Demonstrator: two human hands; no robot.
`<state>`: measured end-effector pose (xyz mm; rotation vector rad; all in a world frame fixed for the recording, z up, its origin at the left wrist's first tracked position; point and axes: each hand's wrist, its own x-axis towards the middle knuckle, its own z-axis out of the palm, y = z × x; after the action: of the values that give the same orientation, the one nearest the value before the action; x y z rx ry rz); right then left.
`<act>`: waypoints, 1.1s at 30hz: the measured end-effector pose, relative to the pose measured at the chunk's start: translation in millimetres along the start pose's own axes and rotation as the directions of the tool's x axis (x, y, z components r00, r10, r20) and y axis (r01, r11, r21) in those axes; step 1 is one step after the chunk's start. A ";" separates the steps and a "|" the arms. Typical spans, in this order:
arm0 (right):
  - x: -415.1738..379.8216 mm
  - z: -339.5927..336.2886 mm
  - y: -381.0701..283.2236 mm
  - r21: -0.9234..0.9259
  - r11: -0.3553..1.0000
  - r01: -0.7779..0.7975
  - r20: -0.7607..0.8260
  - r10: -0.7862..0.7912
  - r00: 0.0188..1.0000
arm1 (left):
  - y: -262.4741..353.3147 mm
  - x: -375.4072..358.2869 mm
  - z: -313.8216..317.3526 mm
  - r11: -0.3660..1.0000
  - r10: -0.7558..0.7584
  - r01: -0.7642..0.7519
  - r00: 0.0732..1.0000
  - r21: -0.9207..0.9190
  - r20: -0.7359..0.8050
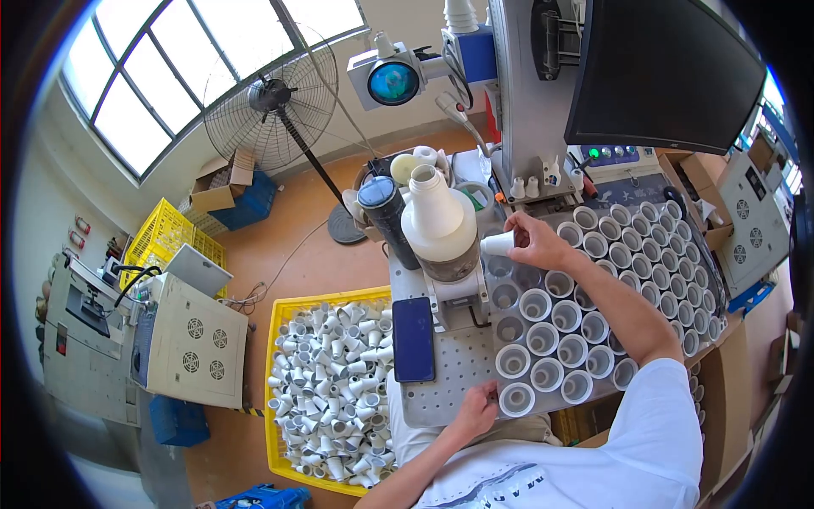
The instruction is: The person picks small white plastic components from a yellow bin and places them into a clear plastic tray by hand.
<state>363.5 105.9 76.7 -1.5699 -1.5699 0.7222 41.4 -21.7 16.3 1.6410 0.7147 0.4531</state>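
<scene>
A small white cup-like part (497,244) is held sideways in my right hand (536,243), beside the base of a large white bottle-shaped piece (438,222). My left hand (475,411) rests at the front edge of the perforated metal table (458,373), near the closest white cups; its fingers are curled, and what they hold, if anything, is hidden. Rows of upright, open-mouthed white cups (543,338) cover the right part of the table. A dark phone (414,339) lies to the left of them.
A yellow crate (277,424) full of small white parts stands at the left of the table. Above the table are a lens head (393,82), a metal column (534,102) and a monitor (666,76). A fan (270,96) stands behind.
</scene>
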 end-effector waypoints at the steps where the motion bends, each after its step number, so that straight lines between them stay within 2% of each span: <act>1: -0.1 0.5 -0.5 0.006 1.000 -0.006 -0.004 0.006 1.000 | 1.5 -0.4 -2.0 1.000 -0.006 0.006 1.000 0.004 0.007; 4: -2.2 -0.4 -1.5 0.018 0.999 -0.029 0.005 0.029 1.000 | -0.9 -0.4 -1.9 1.000 -0.012 0.011 0.999 0.018 0.038; 10: 0.4 -6.0 -7.9 -0.027 0.998 -0.052 0.044 0.053 0.998 | -19.1 1.9 4.1 0.988 0.058 -0.064 0.997 -0.144 -0.048; 12: 1.4 -5.0 -7.6 -0.014 0.999 -0.045 0.047 0.045 0.998 | -29.5 1.6 2.6 0.995 0.037 -0.038 0.999 -0.091 -0.014; 16: 1.0 -6.3 -10.8 0.003 0.998 -0.061 0.045 0.061 0.997 | 7.8 -3.2 -9.0 1.000 0.023 -0.022 0.999 0.009 -0.048; 18: -0.1 -8.0 -12.8 -0.001 0.998 -0.061 0.042 0.061 0.997 | 4.4 -5.1 -16.0 0.998 -0.034 0.032 0.999 0.062 0.020; 21: 0.0 -8.5 -10.5 -0.010 1.000 -0.013 0.028 0.013 1.000 | 30.8 -6.6 -38.6 0.993 0.033 -0.032 0.999 0.117 -0.011; 22: 0.8 -8.9 -9.3 -0.006 1.000 -0.003 0.015 0.003 1.000 | 45.8 -5.7 -47.9 0.991 0.101 -0.095 0.992 0.094 -0.069; 24: 4.5 -9.0 -6.4 0.002 1.000 0.010 0.002 -0.010 1.000 | 81.7 1.5 -69.7 0.960 0.280 -0.268 0.935 0.082 -0.218; 25: 7.3 -10.7 -5.1 0.091 0.996 -0.019 -0.001 0.020 1.000 | 100.5 7.5 -80.3 0.922 0.386 -0.375 0.871 0.097 -0.304; 26: 9.4 -12.8 -3.8 0.177 0.983 -0.049 0.000 0.049 0.999 | 120.1 15.5 -89.1 0.885 0.446 -0.460 0.786 0.077 -0.429; 27: 11.0 -15.1 -10.8 0.237 0.971 -0.026 -0.072 0.045 0.996 | 133.8 27.6 -101.4 0.821 0.534 -0.557 0.670 0.126 -0.515; 28: 14.0 -19.7 -19.8 0.230 0.973 -0.026 -0.066 0.042 0.997 | 148.0 43.9 -112.3 0.773 0.582 -0.603 0.550 0.196 -0.599; 30: 18.1 -29.8 -43.3 0.393 0.913 0.109 -0.238 -0.013 0.971 | 197.1 74.6 -131.2 0.686 0.714 -0.542 0.368 0.486 -0.596; 31: 17.6 -36.2 -63.9 0.386 0.917 0.106 -0.233 -0.014 0.972 | 211.0 98.5 -138.5 0.681 0.714 -0.570 0.377 0.460 -0.591; 32: 15.5 -43.0 -90.8 0.465 0.865 0.187 -0.282 -0.055 0.958 | 222.4 118.6 -143.4 0.675 0.714 -0.598 0.385 0.432 -0.585; 33: 13.1 -46.2 -115.5 0.535 0.801 0.268 -0.336 -0.090 0.938 | 236.1 130.2 -139.1 0.794 0.584 -0.552 0.576 0.254 -0.572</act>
<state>340.6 104.2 199.7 -1.0018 -1.1144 0.7275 94.0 148.9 261.6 1.7516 0.6497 1.5356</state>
